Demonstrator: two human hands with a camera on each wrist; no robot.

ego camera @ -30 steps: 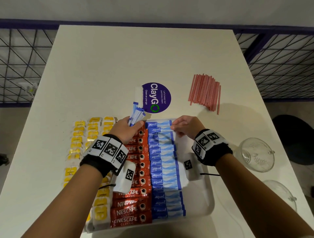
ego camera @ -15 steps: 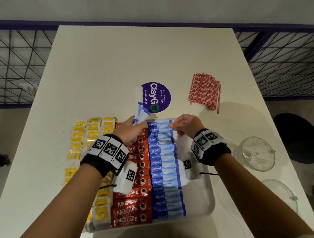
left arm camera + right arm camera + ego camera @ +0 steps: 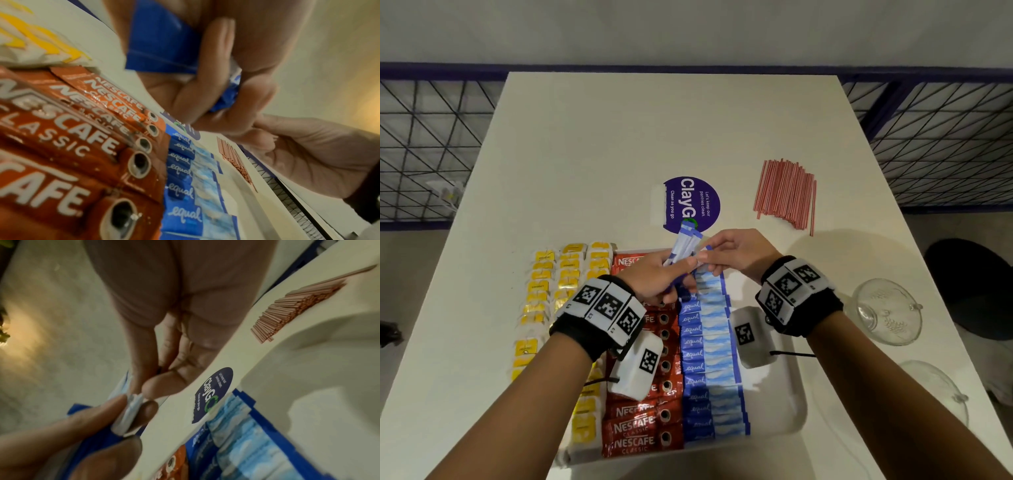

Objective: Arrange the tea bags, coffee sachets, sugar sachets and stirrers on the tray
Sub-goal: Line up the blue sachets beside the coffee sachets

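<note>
Blue paper sugar sachets (image 3: 684,247), a small fanned bunch of them, sit up in the left hand (image 3: 654,279) over the far end of the white plastic tray (image 3: 784,407), fingers wrapped round their lower ends. In the head view the right hand (image 3: 739,255) is right up against the left one, fingertips pinching the edge of one sachet in the bunch. The tray holds a column of red Nescafe coffee sachets (image 3: 643,425) and, touching it on the right, a column of blue Equal sugar sachets laid flat (image 3: 709,359); the tray's right part is bare. Yellow-tagged tea bags (image 3: 558,284) run in columns along the left side, but whether they're on the tray or beside it I can't tell. The loose pile of thin red plastic stirrers (image 3: 786,192) lies on the white table (image 3: 671,130), well apart from both hands, beyond the tray. A round purple ClayGo sticker (image 3: 693,202) is just past the tray's far edge. Two clear glass bowls (image 3: 887,310) stand to the right of the tray.

Left wrist view: the left hand (image 3: 216,73) is curled tight on the blue bunch (image 3: 162,45), with the right hand (image 3: 308,151) touching its fingertips. Below are the coffee column (image 3: 72,129) and the flat sugar column (image 3: 191,178), stirrers (image 3: 234,160) further off.

Right wrist view: the right hand (image 3: 164,337) pinches a pale sachet edge (image 3: 129,412) between thumb and forefinger, left fingers (image 3: 92,417) gripping the same bunch. The tray rim (image 3: 308,369) and stirrers (image 3: 298,308) are off to the right.
</note>
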